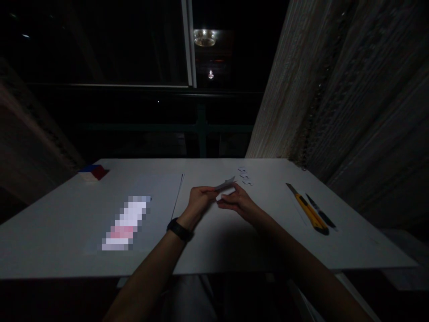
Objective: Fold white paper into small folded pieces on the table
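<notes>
A small piece of white paper (225,192), bent or folded, is held up above the middle of the table between both hands. My left hand (202,200) pinches its left side, with a dark band on the wrist. On the right side, my right hand (238,202) has its fingers closed around the paper's edge. Just beyond the hands, several small white paper pieces (246,177) lie on the table in a slanting row. Dim light hides the finer folds of the held paper.
On the white table (208,167) a yellow box cutter (310,212) lies at right beside a dark slim knife or pen (321,211). At left are a lit, blurred-out phone-like screen (125,223), paper sheets (164,197) and a coloured cube (93,172). Curtains (284,80) hang behind.
</notes>
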`<control>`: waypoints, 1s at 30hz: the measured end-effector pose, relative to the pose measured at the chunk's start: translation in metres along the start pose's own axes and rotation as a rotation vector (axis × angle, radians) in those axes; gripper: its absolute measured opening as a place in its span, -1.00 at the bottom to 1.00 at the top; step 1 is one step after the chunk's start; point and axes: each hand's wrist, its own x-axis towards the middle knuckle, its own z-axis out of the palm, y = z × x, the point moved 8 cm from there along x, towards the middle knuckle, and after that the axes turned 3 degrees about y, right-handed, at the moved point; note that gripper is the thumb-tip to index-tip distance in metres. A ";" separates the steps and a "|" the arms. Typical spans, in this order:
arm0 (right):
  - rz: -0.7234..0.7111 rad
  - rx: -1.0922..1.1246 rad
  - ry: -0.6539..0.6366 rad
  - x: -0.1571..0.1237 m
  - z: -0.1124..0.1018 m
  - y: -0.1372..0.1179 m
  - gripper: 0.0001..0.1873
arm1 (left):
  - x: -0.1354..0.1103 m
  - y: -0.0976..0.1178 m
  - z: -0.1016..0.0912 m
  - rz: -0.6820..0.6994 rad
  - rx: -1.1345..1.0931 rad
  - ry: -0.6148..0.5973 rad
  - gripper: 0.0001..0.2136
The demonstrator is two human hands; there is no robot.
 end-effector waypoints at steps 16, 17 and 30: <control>-0.081 0.079 0.045 0.002 0.011 0.007 -0.37 | 0.001 -0.003 0.000 0.072 -0.005 0.038 -0.77; -0.083 0.074 0.047 0.003 0.011 0.007 -0.38 | 0.001 -0.002 0.001 0.075 0.000 0.034 -0.77; -0.115 0.037 0.123 0.003 0.005 0.005 -0.47 | 0.002 -0.002 -0.003 0.104 0.069 0.091 -0.78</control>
